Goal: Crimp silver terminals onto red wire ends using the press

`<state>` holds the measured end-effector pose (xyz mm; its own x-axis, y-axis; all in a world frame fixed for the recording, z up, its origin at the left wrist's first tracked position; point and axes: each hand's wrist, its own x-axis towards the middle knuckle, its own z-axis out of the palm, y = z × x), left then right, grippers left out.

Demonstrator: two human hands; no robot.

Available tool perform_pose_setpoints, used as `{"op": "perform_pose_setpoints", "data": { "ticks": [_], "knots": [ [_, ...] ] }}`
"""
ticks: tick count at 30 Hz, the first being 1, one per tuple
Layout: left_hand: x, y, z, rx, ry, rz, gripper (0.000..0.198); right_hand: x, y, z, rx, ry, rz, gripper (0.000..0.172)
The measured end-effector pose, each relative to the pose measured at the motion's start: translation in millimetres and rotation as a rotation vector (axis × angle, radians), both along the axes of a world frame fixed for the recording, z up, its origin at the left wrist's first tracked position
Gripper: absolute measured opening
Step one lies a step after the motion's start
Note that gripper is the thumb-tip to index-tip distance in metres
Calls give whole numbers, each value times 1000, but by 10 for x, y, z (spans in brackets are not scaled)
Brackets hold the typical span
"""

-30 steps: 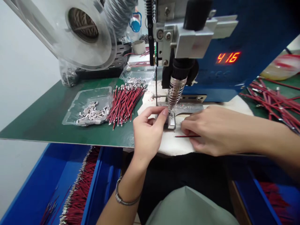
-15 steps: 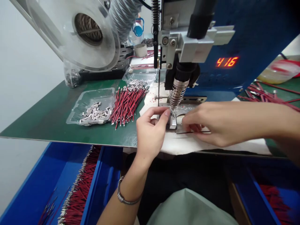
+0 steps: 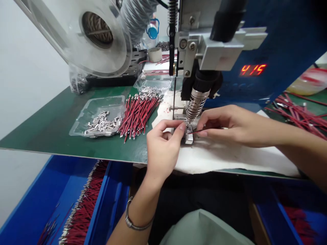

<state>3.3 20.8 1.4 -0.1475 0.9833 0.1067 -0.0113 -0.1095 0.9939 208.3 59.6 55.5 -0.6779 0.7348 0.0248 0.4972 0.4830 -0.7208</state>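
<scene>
red wire (image 3: 207, 129) now lifted off the white pad (image 3: 224, 156), pinched in right hand (image 3: 230, 126) fingertips, tip aimed at the metal fixture (image 3: 188, 136) under the nozzle (image 3: 194, 105). left hand (image 3: 163, 149) at 9 o'clock, forefinger and thumb narrowed on the fixture. counter (image 3: 252, 69) dropped to 415, so probably loading the next piece.

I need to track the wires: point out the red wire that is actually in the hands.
The single red wire pinched by the right hand beside the machine's nozzle; the others lie loose.
</scene>
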Motion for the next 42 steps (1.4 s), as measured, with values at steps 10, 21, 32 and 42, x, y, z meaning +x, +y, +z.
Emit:
{"op": "perform_pose_setpoints", "data": {
  "ticks": [10,21,32,42],
  "knots": [
    [-1,3,-1,7,0,-11,17,-8,-9,-57,229,-6,-117,27],
    [-4,-5,2,18,-9,-6,20,-139,-136,-62,291,-44,-205,23],
    [-2,-16,12,22,-1,-9,21,-170,-197,-87,315,2,-227,21],
    [0,5,11,29,-5,-12,19,-198,-236,-90,299,22,-266,21]
  ]
}}
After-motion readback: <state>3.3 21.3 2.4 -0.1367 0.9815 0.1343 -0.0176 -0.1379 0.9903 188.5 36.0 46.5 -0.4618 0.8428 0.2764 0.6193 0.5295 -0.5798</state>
